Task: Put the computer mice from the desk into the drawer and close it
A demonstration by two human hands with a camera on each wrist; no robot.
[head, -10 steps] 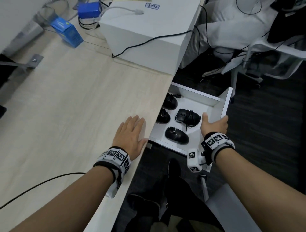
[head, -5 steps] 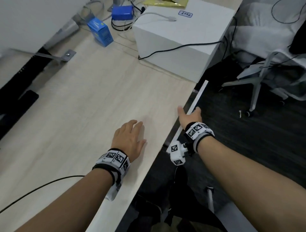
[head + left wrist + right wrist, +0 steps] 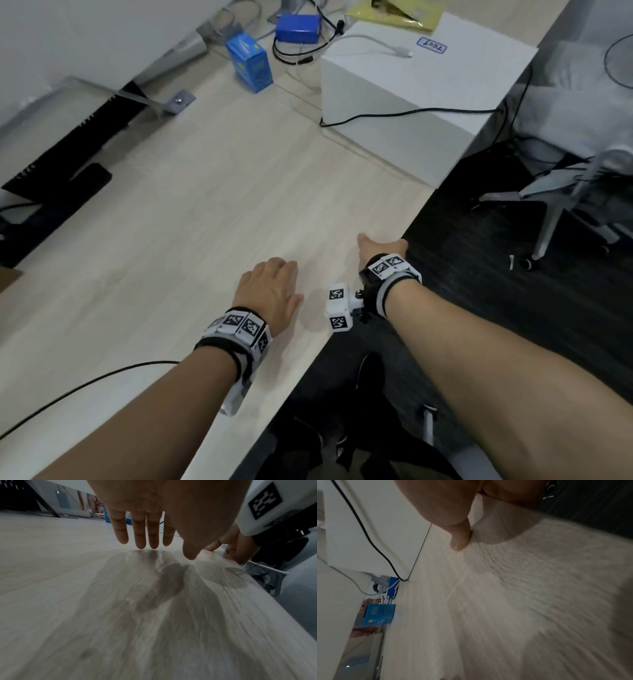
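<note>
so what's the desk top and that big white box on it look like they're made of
Pale desk top: looks like wood-grain laminate, matte; streaky printed grain, thin seam lines. Large white box: smooth, matte, sharp edges; painted board or plastic, cannot tell which.

Drawer and computer mice: lying out of sight beneath the desk edge in every view.

Right hand: showing only thumb and knuckle line in the head view, the fingers dropping behind the desk edge; curled or straight, not determinable. In the right wrist view, only the thumb appearing, the palm being cropped by the top border.

Left hand: palm being cropped by the top border of the left wrist view.

Desk surface: smearing into streaks in the lower half of both wrist views.

Blue box: blurring, print unreadable.

White box: label too small for reading.
</note>
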